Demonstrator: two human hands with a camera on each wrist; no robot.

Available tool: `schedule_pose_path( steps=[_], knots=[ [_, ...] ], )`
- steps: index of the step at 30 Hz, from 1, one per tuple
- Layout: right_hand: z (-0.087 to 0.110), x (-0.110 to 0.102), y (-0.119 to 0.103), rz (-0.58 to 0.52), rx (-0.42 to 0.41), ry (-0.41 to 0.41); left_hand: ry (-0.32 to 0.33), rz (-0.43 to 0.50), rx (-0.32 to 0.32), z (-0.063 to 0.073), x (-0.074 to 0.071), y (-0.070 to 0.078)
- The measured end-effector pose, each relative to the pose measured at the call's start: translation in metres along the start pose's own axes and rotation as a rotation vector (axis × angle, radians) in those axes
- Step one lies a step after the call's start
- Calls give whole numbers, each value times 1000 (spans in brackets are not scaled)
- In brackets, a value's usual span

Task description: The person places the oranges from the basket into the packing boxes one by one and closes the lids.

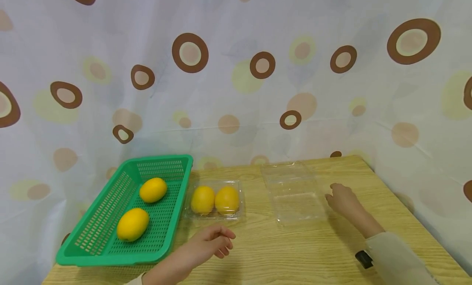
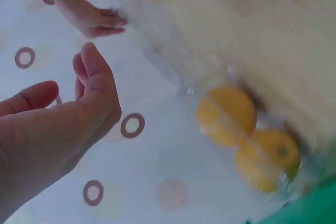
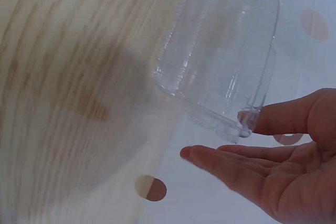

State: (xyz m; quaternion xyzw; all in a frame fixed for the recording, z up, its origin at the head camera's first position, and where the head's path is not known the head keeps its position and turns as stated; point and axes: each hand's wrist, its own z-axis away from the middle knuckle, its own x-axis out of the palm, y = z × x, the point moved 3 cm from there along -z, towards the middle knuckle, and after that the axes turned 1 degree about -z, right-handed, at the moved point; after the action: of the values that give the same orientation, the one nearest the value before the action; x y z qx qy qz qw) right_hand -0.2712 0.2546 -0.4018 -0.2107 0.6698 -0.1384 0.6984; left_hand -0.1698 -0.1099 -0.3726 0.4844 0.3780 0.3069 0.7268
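Note:
An empty clear plastic clamshell box [image 1: 298,203] lies on the table, its lid [image 1: 284,172] folded back toward the curtain. At its right side is my right hand [image 1: 344,201]. In the right wrist view, that hand's thumb [image 3: 283,118] is right at the corner of the box, with the other fingers extended below and apart from it. My left hand [image 1: 206,246] hovers over the front of the table, fingers loosely bent and holding nothing. Just beyond it, a second clear box [image 1: 241,201] contains two round yellow fruits [image 1: 226,200].
On the left stands a green plastic basket [image 1: 173,219] with two yellow fruits inside, one toward the back [image 1: 153,190] and one nearer the front [image 1: 133,224]. Behind the wooden table [image 1: 280,252] hangs a patterned curtain [image 1: 228,92].

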Motion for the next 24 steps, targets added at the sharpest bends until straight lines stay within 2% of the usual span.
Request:
schedule_pose_path(
  steps=[6,11,16,20,24],
  knots=[
    [1,8,-1,-38,-54,82,-73,-112,72,11,-30,27],
    [1,13,-7,-79,-74,102,-42,-204,34,17,-66,37],
    [-1,19,-13,-110,-84,112,79,-357,-15,19,-104,34],
    [-3,21,-17,-134,-90,115,174,-567,-52,17,-132,24],
    [-4,24,-21,-163,-85,105,189,-774,-80,11,-156,13]
  ],
)
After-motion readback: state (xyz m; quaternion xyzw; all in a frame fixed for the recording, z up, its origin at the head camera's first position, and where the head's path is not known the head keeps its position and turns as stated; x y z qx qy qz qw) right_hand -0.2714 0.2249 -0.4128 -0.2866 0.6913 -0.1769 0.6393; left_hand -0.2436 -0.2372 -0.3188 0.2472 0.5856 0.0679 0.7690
